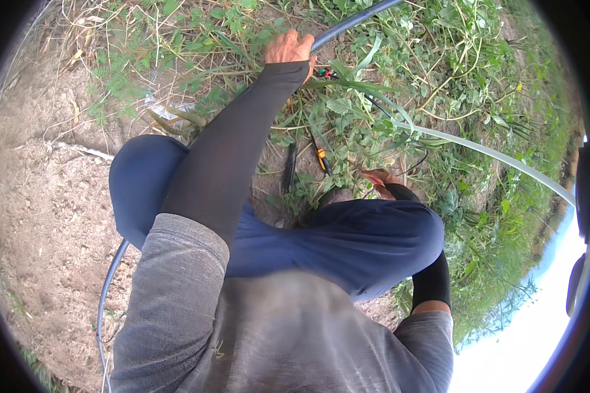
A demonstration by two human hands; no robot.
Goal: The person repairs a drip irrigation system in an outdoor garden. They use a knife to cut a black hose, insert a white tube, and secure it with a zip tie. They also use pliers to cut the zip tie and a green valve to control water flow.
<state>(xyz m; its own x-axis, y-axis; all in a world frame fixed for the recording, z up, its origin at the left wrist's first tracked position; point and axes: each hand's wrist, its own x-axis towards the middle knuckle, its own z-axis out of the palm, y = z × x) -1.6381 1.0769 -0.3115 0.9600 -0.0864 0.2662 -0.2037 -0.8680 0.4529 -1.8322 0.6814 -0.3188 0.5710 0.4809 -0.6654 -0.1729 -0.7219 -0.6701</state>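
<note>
My left hand (pixel 286 49) grips a dark blue-grey pipe (pixel 347 26) at the top of the view. Just below it, small red, green and black fittings (pixel 326 74) sit among the plants. My right hand (pixel 380 178), beyond my right knee, is closed on a small red object (pixel 375 179) that is partly hidden; a thin dark tube runs near it. An orange-and-black tool (pixel 322 159) lies on the ground between my hands, beside a long black item (pixel 289 167).
A pale flat hose (pixel 478 149) arcs through green weeds (pixel 465 78) on the right. Bare soil (pixel 52 216) spreads at left, with another pipe (pixel 109 275) beside my left side. Clear plastic scraps (pixel 167 111) lie upper left. My bent legs fill the middle.
</note>
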